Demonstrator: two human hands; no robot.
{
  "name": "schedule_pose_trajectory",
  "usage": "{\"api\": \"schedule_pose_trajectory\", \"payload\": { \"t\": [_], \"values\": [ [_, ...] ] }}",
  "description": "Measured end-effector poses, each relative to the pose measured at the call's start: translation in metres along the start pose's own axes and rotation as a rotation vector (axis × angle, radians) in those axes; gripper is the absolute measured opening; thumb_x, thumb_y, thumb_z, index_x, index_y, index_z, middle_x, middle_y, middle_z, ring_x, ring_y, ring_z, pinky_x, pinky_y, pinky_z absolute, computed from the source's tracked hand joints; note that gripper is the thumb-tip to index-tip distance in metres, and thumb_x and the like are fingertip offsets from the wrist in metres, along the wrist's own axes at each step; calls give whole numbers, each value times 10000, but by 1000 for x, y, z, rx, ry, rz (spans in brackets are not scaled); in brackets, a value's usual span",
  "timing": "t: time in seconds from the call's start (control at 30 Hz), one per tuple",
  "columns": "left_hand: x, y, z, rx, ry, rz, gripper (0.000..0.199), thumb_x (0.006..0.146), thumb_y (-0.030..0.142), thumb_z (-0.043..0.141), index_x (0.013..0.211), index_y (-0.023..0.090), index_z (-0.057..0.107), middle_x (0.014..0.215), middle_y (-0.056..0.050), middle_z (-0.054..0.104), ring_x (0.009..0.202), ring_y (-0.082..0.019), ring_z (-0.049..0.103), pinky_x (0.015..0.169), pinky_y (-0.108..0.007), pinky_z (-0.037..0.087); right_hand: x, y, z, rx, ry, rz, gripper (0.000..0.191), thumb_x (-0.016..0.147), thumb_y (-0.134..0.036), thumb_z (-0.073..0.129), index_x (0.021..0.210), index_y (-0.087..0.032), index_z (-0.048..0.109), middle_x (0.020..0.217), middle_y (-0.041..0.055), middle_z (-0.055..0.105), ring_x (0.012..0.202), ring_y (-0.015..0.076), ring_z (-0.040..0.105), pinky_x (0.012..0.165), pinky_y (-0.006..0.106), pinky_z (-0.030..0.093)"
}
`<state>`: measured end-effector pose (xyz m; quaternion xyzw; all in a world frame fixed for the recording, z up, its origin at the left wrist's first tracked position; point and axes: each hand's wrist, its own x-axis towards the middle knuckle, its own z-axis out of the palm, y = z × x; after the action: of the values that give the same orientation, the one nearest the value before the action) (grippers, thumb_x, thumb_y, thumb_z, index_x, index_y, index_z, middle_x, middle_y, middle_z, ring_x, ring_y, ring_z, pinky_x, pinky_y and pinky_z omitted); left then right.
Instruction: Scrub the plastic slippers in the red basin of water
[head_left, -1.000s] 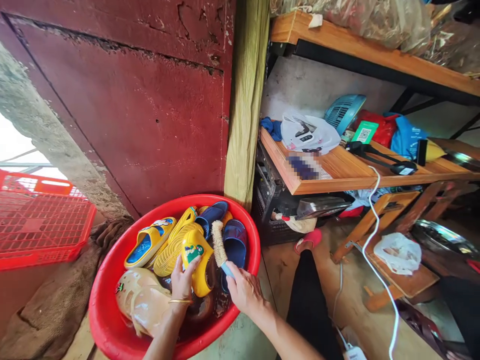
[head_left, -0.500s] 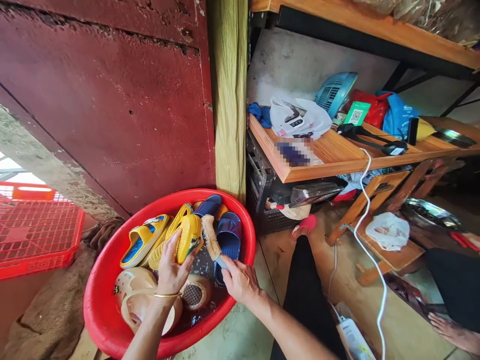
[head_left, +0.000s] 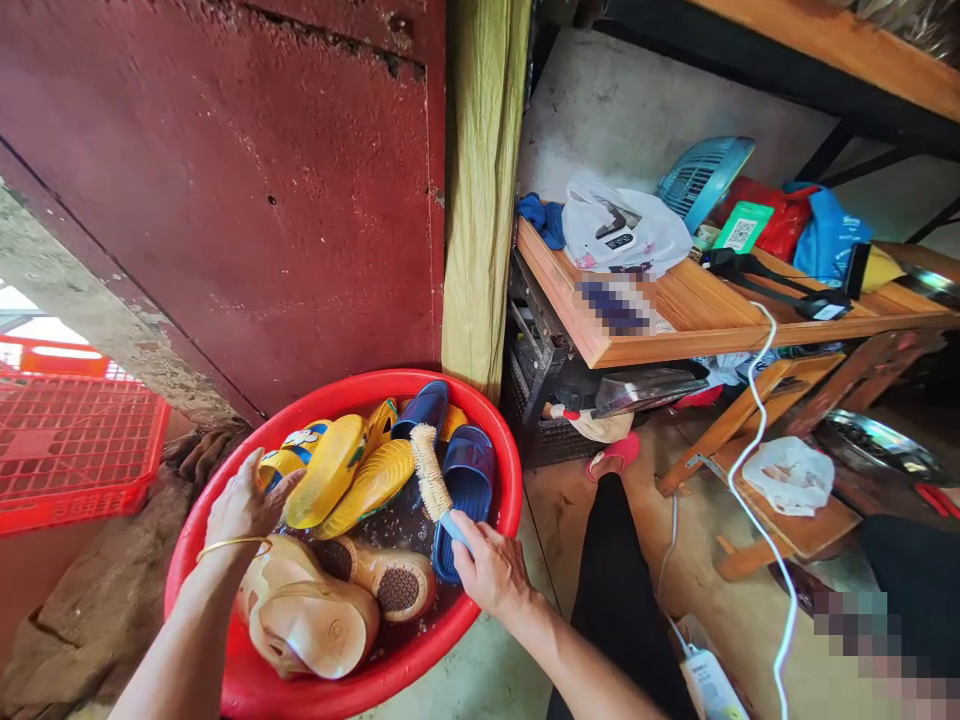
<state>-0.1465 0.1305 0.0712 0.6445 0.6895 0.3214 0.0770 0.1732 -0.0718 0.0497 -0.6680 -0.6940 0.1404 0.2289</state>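
My right hand point(head_left: 493, 568) is closed round the blue-grey handle of a scrubbing brush point(head_left: 431, 475), its pale bristles pointing up over the basin. My left hand point(head_left: 251, 505), fingers apart, is at the left side beside a yellow and blue slipper point(head_left: 281, 465); whether it touches the slipper I cannot tell. Between the hands, two yellow sandals point(head_left: 330, 470) lie with their soles up. Dark blue slides point(head_left: 469, 480) lie at the right of the red basin point(head_left: 491, 410). Beige clogs point(head_left: 315, 610) lie nearest me, in dark, bubbly water.
A red plastic crate point(head_left: 75, 450) stands at the left, by the maroon door point(head_left: 300, 250). On the right are a wooden table point(head_left: 675, 345), a low wooden stool point(head_left: 810, 535) with a white bag, a white cable point(head_left: 750, 430) and a power strip point(head_left: 712, 685) on the floor.
My left hand has let go of the yellow sandal, now lying sole up, and moved left to the yellow and blue slipper. The beige clogs have shifted. My right hand keeps the brush.
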Motion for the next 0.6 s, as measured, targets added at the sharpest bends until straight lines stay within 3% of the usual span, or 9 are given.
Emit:
{"api": "schedule_pose_trajectory", "payload": {
  "t": [0.1,0.17,0.2,0.3,0.37,0.4,0.47,0.53,0.6],
  "values": [
    [-12,3,-5,-6,-69,58,671,832,632,487,1239,108,588,1311,-234,666,1243,-401,597,1050,-572,449,0,1,1,12,11,8,460,987,-277,425,1414,-239,591,1072,88,761,937,223,714,840,282,537],
    [-29,19,-9,-93,-89,151,642,820,576,521,1268,123,600,1322,-231,663,1229,-384,613,1070,-540,443,0,3,2,26,24,11,475,992,-284,417,1434,-215,576,1092,103,759,972,229,712,876,293,537],
    [-42,29,-10,-160,-173,186,621,797,558,570,1273,162,616,1306,-201,682,1189,-362,641,1061,-511,460,0,4,3,33,29,13,479,994,-289,417,1442,-211,570,1103,105,758,982,231,712,885,296,538],
    [-97,58,3,-210,-691,236,612,657,443,752,1240,270,682,1320,-126,699,1177,-333,662,1060,-462,480,-1,7,6,56,38,3,480,995,-293,425,1446,-212,566,1116,104,760,996,227,712,907,296,539],
    [-138,72,20,87,-934,322,856,521,314,828,1354,268,634,1465,-155,594,1387,-417,493,1161,-575,338,-1,9,7,64,44,-9,480,995,-288,426,1445,-203,567,1112,108,762,1003,228,712,928,300,535],
    [-156,78,30,228,-944,351,966,491,257,835,1423,233,581,1515,-202,529,1423,-466,428,1166,-639,280,-1,10,8,67,47,-13,479,996,-288,427,1444,-201,569,1111,110,763,1007,229,713,937,303,532],
    [-180,85,47,352,-861,454,874,681,215,713,1519,173,469,1552,-250,462,1455,-446,389,1180,-644,234,-1,11,9,72,57,-15,475,997,-288,428,1439,-199,575,1111,114,762,1018,232,713,950,308,530],
    [-186,89,55,368,-815,498,709,819,175,559,1521,151,465,1493,-259,527,1423,-405,452,1176,-612,267,-2,11,10,84,72,-14,469,996,-284,430,1432,-198,582,1110,117,763,1031,233,714,960,312,530],
    [-178,90,51,340,-825,517,691,796,161,571,1485,168,513,1457,-237,568,1380,-385,503,1172,-591,292,-2,11,10,117,89,-29,465,994,-272,433,1426,-192,584,1144,120,757,1066,230,708,972,310,530]
  ]
}}
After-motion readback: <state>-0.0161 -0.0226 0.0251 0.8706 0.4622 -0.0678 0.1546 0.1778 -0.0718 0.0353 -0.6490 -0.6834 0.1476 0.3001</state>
